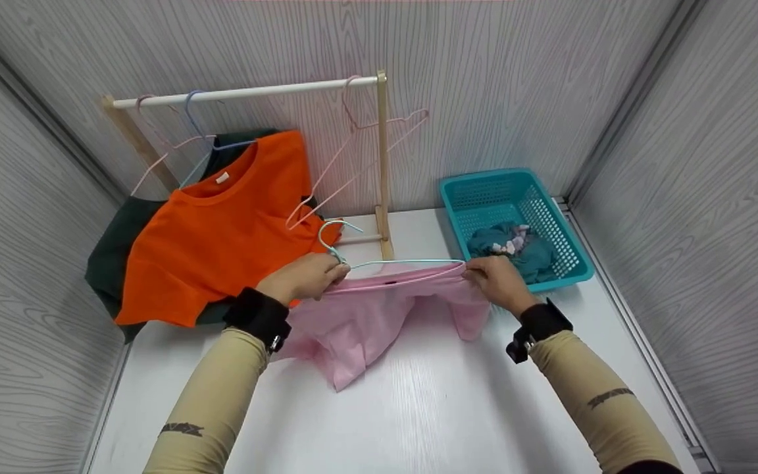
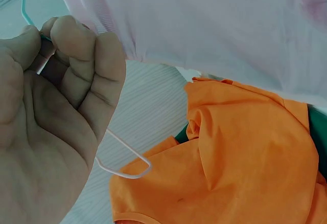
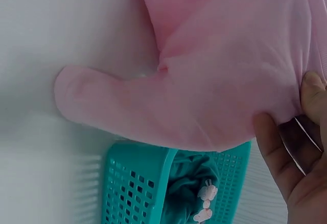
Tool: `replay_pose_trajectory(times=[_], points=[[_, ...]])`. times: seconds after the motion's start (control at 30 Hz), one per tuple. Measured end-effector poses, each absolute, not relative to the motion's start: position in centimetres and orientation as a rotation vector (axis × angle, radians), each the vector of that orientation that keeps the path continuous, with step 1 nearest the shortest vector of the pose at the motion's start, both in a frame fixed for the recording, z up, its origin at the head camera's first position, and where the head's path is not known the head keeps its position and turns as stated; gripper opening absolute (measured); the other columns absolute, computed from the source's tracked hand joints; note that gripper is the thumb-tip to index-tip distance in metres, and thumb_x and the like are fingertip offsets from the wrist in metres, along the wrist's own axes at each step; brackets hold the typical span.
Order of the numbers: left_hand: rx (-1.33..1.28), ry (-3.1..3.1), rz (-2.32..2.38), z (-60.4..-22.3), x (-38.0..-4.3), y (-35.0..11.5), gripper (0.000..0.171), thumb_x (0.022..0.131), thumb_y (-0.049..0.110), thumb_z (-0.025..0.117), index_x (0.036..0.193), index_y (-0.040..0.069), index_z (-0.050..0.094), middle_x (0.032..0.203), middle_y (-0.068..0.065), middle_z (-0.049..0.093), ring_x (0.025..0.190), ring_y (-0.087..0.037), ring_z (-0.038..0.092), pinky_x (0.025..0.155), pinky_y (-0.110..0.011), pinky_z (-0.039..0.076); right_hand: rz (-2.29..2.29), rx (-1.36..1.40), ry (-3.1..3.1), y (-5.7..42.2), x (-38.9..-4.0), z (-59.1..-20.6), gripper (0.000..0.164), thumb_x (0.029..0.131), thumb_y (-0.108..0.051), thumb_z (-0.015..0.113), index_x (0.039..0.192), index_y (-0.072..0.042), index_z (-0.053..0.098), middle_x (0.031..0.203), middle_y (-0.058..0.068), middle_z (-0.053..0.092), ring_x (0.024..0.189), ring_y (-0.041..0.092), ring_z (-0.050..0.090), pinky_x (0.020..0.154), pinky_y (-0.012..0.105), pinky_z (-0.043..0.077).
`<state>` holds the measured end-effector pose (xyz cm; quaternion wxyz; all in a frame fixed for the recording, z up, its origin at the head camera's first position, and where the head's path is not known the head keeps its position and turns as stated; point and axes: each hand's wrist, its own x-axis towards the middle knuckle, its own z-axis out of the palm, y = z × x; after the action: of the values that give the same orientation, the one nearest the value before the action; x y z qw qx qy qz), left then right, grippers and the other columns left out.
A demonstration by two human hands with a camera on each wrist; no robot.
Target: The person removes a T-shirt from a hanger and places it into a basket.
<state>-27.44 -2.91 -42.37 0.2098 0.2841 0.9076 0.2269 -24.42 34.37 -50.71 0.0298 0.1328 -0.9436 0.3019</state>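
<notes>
A pink garment point(image 1: 366, 322) hangs over the white table, its wide opening stretched along a pale green hanger point(image 1: 412, 262). My left hand point(image 1: 310, 273) grips that hanger just below its hook; in the left wrist view the fingertips close against the thumb around the thin wire. At the other end of the opening, my right hand point(image 1: 497, 280) pinches the garment's edge around the hanger's tip. A tube-like part of the pink garment point(image 3: 117, 101), sleeve or leg, droops beside the right hand in the right wrist view.
A rack point(image 1: 247, 92) stands at the back left. An orange shirt point(image 1: 221, 230) and dark green clothing point(image 1: 116, 257) hang there, beside a bare pink hanger point(image 1: 346, 158). A teal basket point(image 1: 451, 197) at the right contains teal cloth point(image 1: 537, 257).
</notes>
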Motion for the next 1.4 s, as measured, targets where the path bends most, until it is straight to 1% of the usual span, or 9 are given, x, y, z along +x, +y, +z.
replay_pose_trajectory(times=[0.1,0.2,0.47,0.63,0.77,0.87,1.1,1.27,1.4], points=[[0.783,2.501,0.628,-42.2,-27.4,-3.0,0.037,0.104,0.032,0.043,0.081,0.006,0.054,0.062,0.001,0.047,0.053,-0.012,0.053,0.074,-0.030,0.043,0.983,0.393,-2.884,34.1,-24.4,-51.1,0.012,0.095,-0.010,0.061,0.089,-0.009,0.072,0.079,0.002,0.067,0.071,0.014,0.052,0.066,0.028,0.045],[0.779,2.488,0.600,-42.3,-27.5,-3.0,0.037,0.105,0.032,0.042,0.083,0.006,0.055,0.063,0.001,0.047,0.054,-0.012,0.054,0.076,-0.030,0.043,1.005,0.354,-2.884,34.1,-24.5,-51.3,0.012,0.095,-0.011,0.062,0.093,-0.009,0.074,0.081,0.002,0.068,0.072,0.014,0.054,0.065,0.027,0.046],[0.747,2.472,0.610,-42.5,-27.4,-3.2,0.036,0.104,0.033,0.042,0.080,0.009,0.053,0.065,0.001,0.048,0.056,-0.014,0.056,0.073,-0.029,0.043,0.919,0.301,-2.920,34.4,-24.4,-51.8,0.016,0.095,-0.012,0.062,0.101,-0.006,0.076,0.088,0.007,0.073,0.076,0.018,0.061,0.073,0.038,0.054],[0.709,2.464,0.679,-42.3,-27.3,-3.1,0.037,0.105,0.030,0.042,0.081,0.006,0.055,0.064,0.000,0.049,0.054,-0.013,0.054,0.067,-0.026,0.047,0.861,0.357,-2.928,33.4,-23.8,-51.9,0.017,0.095,-0.017,0.063,0.103,-0.010,0.076,0.094,0.006,0.075,0.084,0.021,0.067,0.079,0.042,0.055],[0.678,2.474,0.721,-42.1,-27.5,-2.4,0.037,0.105,0.029,0.041,0.086,0.003,0.060,0.069,-0.004,0.057,0.049,-0.012,0.054,0.058,-0.024,0.049,0.868,0.395,-2.899,31.8,-23.4,-51.9,0.017,0.094,-0.021,0.064,0.103,-0.012,0.077,0.097,0.005,0.076,0.091,0.021,0.070,0.082,0.043,0.055],[0.683,2.492,0.714,-41.8,-27.6,-1.5,0.038,0.105,0.030,0.042,0.090,0.003,0.063,0.074,-0.008,0.064,0.048,-0.011,0.055,0.056,-0.023,0.048,0.889,0.427,-2.883,30.5,-23.2,-52.1,0.017,0.094,-0.021,0.065,0.103,-0.013,0.077,0.098,0.003,0.076,0.088,0.019,0.069,0.080,0.041,0.056],[0.745,2.524,0.685,-41.7,-27.8,0.5,0.036,0.104,0.029,0.041,0.087,0.007,0.064,0.079,-0.009,0.071,0.051,-0.012,0.060,0.063,-0.025,0.050,0.851,0.605,-2.866,27.0,-22.9,-52.6,0.016,0.092,-0.018,0.067,0.104,-0.012,0.077,0.098,0.005,0.076,0.089,0.019,0.071,0.079,0.039,0.056],[0.765,2.532,0.666,-41.9,-27.9,1.6,0.037,0.105,0.030,0.040,0.091,0.006,0.065,0.079,-0.008,0.070,0.053,-0.015,0.061,0.068,-0.028,0.051,0.854,0.682,-2.917,25.1,-22.7,-52.6,0.017,0.091,-0.020,0.068,0.104,-0.011,0.076,0.096,0.004,0.076,0.088,0.017,0.071,0.079,0.036,0.056],[0.752,2.536,0.677,-41.9,-27.9,2.3,0.037,0.105,0.032,0.040,0.095,0.006,0.065,0.078,-0.007,0.067,0.055,-0.015,0.060,0.066,-0.028,0.051,0.877,0.733,-2.936,24.5,-22.6,-52.9,0.015,0.091,-0.020,0.068,0.101,-0.013,0.076,0.094,0.000,0.076,0.086,0.014,0.069,0.078,0.034,0.055]])
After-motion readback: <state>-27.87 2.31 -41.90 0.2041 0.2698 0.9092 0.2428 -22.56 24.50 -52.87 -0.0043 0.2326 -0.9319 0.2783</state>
